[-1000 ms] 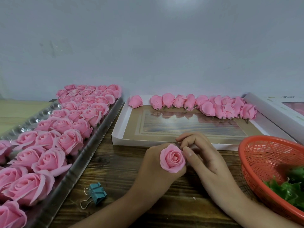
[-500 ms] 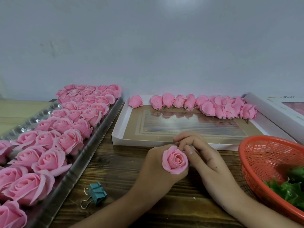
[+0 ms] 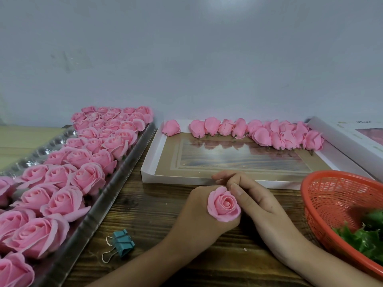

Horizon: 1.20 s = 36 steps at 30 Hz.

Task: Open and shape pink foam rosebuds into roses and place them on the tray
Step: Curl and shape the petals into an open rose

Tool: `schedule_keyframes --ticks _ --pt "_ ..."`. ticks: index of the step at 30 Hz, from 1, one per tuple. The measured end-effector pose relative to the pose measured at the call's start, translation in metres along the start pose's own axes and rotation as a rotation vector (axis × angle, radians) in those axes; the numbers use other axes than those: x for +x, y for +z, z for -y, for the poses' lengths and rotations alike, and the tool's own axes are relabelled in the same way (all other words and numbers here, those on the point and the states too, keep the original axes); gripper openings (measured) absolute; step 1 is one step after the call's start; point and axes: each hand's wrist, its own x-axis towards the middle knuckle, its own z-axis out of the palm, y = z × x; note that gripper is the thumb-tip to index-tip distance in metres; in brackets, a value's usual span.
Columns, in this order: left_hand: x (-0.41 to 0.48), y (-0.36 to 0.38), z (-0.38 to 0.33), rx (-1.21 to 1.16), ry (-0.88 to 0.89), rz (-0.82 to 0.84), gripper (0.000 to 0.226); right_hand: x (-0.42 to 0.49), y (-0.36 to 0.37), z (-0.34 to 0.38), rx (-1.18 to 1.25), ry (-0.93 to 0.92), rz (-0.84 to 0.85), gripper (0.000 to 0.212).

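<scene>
Head view. The dark wood-grain bench (image 3: 157,214) carried, along its left edge, the long silver foil tray (image 3: 103,201), packed in rows with opened pink foam roses (image 3: 89,177). At the middle of the far edge lay the shallow white cardboard box (image 3: 176,180), with the closed pink foam rosebuds (image 3: 261,135) lined along its far wall. The red plastic mesh basket (image 3: 331,175) at the right edge held green foam leaves (image 3: 364,239).

Near the middle of the near edge, the left hand (image 3: 199,212) held the pink foam rose being shaped (image 3: 224,205), its fingers curled about the base, which was hidden. The right hand (image 3: 255,199) pinched the outer petals, thumb (image 3: 238,192) against the rose's right side and the other fingers bent close behind it.

Compared with one second earlier, the rose had shifted slightly toward the right and the near edge, and its outer petals looked a little more flared. The spiral centre faced the camera. Shaping of this flower appeared nearly finished; transfer to the tray remained. A small teal binder clip (image 3: 123,242) lay just beside the tray's near right rim.
</scene>
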Motion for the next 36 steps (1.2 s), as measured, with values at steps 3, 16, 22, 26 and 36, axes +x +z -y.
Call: schedule_keyframes --ticks 3,16,22,26,36 --pt "-0.0001 -0.0010 -0.0014 -0.017 0.010 0.005 0.040 -0.0002 -0.0007 0.0003 -0.020 0.011 -0.007 0.045" --pt "-0.0066 -0.0041 -0.0040 -0.150 -0.051 0.029 0.043 0.0001 0.0014 -0.0016 -0.224 -0.063 -0.107 0.027" --pt "0.0017 -0.0003 -0.0027 -0.037 0.016 0.003 0.043 0.0029 0.0002 -0.0061 -0.300 -0.088 -0.126 0.031" --pt "-0.0006 -0.0026 -0.0011 -0.075 -0.017 -0.088 0.037 0.0016 -0.0008 -0.0027 -0.231 -0.146 -0.187 0.025" --pt "0.0012 -0.0070 -0.0045 -0.033 -0.092 -0.113 0.047 -0.0017 0.0021 0.0023 -0.263 -0.159 -0.099 0.026"
